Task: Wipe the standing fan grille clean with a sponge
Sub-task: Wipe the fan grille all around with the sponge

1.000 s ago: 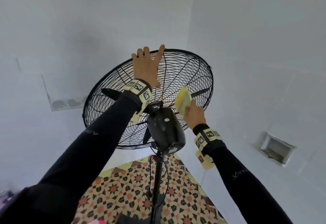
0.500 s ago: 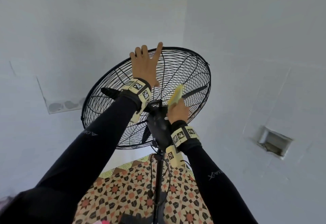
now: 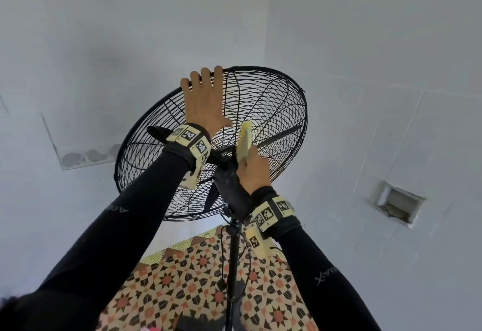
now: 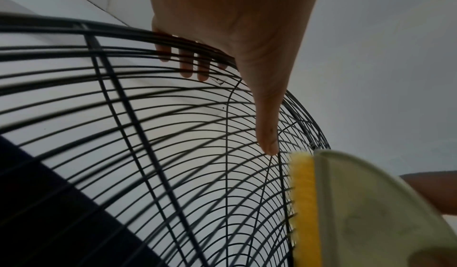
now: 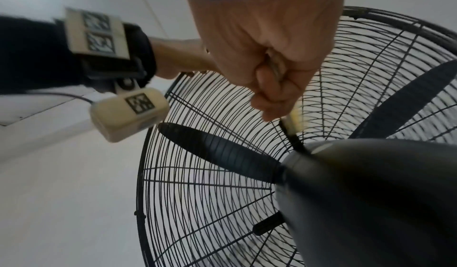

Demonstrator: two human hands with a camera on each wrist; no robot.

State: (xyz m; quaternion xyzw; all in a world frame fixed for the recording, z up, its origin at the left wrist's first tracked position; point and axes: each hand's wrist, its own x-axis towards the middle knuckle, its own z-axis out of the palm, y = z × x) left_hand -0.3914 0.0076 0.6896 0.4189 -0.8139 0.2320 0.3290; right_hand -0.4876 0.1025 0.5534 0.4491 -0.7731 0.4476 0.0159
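Since a second ago the right hand (image 3: 254, 171) has swung the sponge (image 3: 245, 142) inward from the right part of the fan grille (image 3: 273, 101) to a spot just above the black motor housing (image 3: 232, 195), near the centre of the cage, and the sponge has turned so that it stands edge-on to the head camera. The left hand (image 3: 204, 103) has stayed at the top of the rim, though its fingers now sit closer together.

That left hand lies over the upper rim with its fingers hooked over the far side of the wires, as the left wrist view shows, while the thumb (image 4: 268, 126) stretches down along the cage; its grip is on the grille. The right hand's grip is a tight fist around the lower end of the sponge, fingers curled in on it. From the left wrist camera the sponge's yellow edge (image 4: 304, 202) touches the wires, with its pale face turned away from them.

Behind the wires two dark blades (image 5: 220, 150) show, one to each side of the housing. Below, the fan's pole (image 3: 234, 265) runs down to a floor with a star-patterned tile (image 3: 182, 286). White walls meet in a corner behind the fan, and a small recessed box (image 3: 397, 204) sits in the right-hand wall.
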